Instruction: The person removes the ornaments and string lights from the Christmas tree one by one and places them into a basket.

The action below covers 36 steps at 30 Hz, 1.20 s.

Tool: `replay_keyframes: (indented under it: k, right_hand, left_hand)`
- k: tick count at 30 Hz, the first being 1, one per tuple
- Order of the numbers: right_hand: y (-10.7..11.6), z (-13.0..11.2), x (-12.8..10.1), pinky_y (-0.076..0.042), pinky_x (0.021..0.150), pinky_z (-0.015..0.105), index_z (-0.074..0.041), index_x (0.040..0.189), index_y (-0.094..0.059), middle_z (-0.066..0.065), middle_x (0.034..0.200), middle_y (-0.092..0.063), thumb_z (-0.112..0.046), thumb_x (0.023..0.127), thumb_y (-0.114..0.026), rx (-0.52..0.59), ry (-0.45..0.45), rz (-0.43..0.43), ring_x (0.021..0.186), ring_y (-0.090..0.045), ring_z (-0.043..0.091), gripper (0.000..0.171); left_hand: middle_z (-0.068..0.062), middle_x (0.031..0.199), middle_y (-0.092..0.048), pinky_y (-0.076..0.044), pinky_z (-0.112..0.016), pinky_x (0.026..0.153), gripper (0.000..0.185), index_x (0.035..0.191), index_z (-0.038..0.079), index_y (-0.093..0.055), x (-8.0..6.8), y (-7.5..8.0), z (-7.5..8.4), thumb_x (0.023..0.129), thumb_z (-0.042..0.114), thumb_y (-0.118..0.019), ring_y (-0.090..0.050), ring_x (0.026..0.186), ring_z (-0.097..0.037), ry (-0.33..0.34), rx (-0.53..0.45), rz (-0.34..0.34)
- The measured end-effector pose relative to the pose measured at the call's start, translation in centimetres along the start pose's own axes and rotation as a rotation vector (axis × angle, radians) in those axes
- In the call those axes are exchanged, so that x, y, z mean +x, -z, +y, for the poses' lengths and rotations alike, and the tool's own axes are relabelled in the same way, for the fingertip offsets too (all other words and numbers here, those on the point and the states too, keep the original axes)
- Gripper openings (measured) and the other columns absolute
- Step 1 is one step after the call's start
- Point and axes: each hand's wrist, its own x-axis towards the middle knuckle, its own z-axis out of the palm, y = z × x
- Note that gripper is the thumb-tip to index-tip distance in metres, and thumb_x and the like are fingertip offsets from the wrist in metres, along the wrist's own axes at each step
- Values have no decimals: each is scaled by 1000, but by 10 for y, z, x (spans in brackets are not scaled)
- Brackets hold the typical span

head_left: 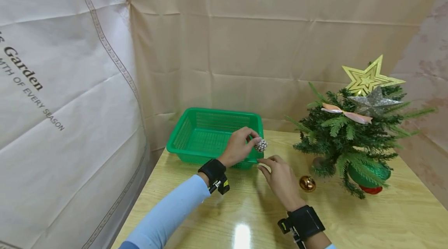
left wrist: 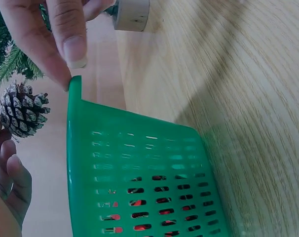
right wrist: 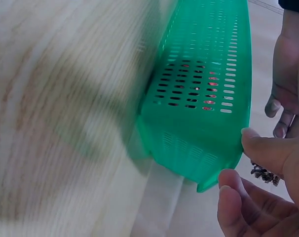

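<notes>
Now, left hand [head_left: 239, 146]: we pinch the pinecone [head_left: 261, 146], at the basket [head_left: 196, 118] corner.
Right hand [head_left: 280, 179]: loose, empty, just below.

Basket [head_left: 196, 151] sits on the desk [head_left: 385, 218], far left, close to the back wall. My left hand [head_left: 239, 146] is over the basket's near right corner, pinching a pine cone [head_left: 261, 145] just beyond that corner. My right hand [head_left: 280, 179] lies in front of the corner, just right of it, below the cone. Ball ornament [head_left: 307, 183] on the desk just right of my right hand. Small tree [head_left: 350, 140] stands right of the ornament, well apart from the basket; star [head_left: 369, 78] on top.
</notes>
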Motion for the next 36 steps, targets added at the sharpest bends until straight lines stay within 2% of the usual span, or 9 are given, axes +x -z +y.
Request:
replay_keyframes:
  k: [7, 11, 17, 22, 27, 36]
  right_hand:
    - [-3, 1, 6, -52, 61, 28, -13, 94, -75, 6, 103, -62, -18, 84, -74, 1, 52, 16, 71, -63, 16, 10]
    - [-4, 1, 9, -52, 63, 29, -13, 92, -74, 4, 101, -63, -16, 84, -74, -1, 62, 4, 76, -64, 16, 8]
    - [-4, 1, 12, -50, 60, 27, -15, 100, -75, 1, 97, -60, -15, 84, -75, -20, 78, -15, 70, -60, 13, 16]
    - [-7, 2, 11, -49, 57, 25, -16, 100, -76, 1, 93, -60, -13, 82, -76, -22, 73, 1, 67, -59, 12, 17]
    - [-8, 1, 9, -47, 55, 23, -15, 100, -76, 0, 92, -59, -14, 83, -76, -15, 72, 7, 65, -59, 10, 17]
    - [-7, 3, 10, -35, 41, 21, -26, 100, -76, -4, 94, -61, -26, 84, -74, -83, 47, 10, 53, -52, 7, 16]
  left_hand:
    - [4, 91, -60, -42, -21, 62, 9, 94, 15, -67, -1, -1, -5, 94, 23, -63, -51, 74, -7, -7, -2, 18]
    - [3, 92, -61, -43, -22, 63, 8, 94, 14, -67, -2, 1, -7, 94, 22, -63, -51, 75, -8, -10, -7, 23]
    - [3, 92, -60, -44, -22, 63, 8, 94, 14, -67, -3, 5, -12, 94, 22, -63, -51, 75, -9, -7, -4, 45]
    - [3, 94, -60, -45, -23, 64, 9, 97, 15, -67, -4, 9, -15, 94, 22, -63, -52, 76, -9, 29, -24, 46]
    - [5, 94, -60, -44, -24, 68, 8, 97, 16, -67, -7, 13, -18, 95, 22, -62, -52, 78, -7, 40, -2, 43]
    - [3, 95, -60, -45, -22, 63, 9, 97, 16, -66, -11, 15, -22, 95, 22, -61, -53, 75, -9, 32, 2, 19]
